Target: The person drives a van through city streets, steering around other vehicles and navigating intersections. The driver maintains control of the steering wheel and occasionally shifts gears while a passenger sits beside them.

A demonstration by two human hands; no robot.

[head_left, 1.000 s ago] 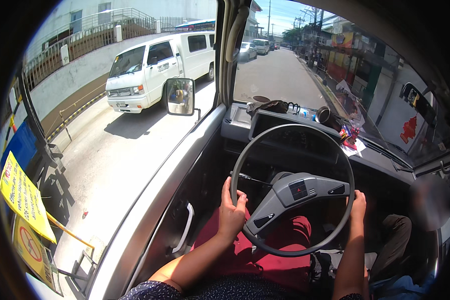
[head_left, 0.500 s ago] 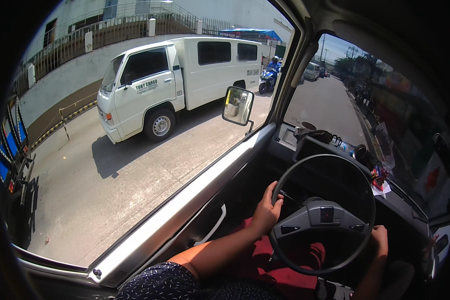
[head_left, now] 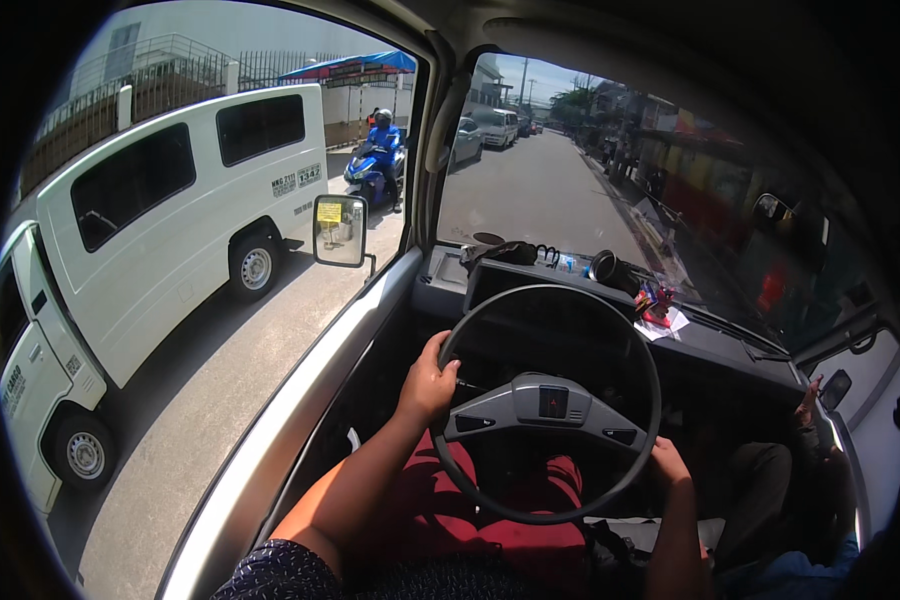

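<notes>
A dark steering wheel (head_left: 548, 291) with a grey center stands in front of me, its spokes nearly level. My left hand (head_left: 428, 382) is wrapped round the upper left of the rim, the thumb showing on top. On the rim's lower right, my right hand (head_left: 669, 464) grips it, most of its fingers hidden behind the wheel. A thin stalk (head_left: 473, 386) sticks out behind the wheel near my left hand. Below lie my legs in red cloth (head_left: 410, 500).
Outside on the left are a white van (head_left: 170, 240), a side mirror (head_left: 339, 232) and a rider on a blue motorcycle (head_left: 376, 165). Parked vehicles (head_left: 497, 127) line the road ahead. Small items (head_left: 654, 303) lie on the dashboard (head_left: 715, 350). A passenger's hand (head_left: 807, 398) shows at right.
The view has turned to the right. The white van has slid left and back past my window, and the motorcycle looks nearer. Both hands keep their places on the steering wheel.
</notes>
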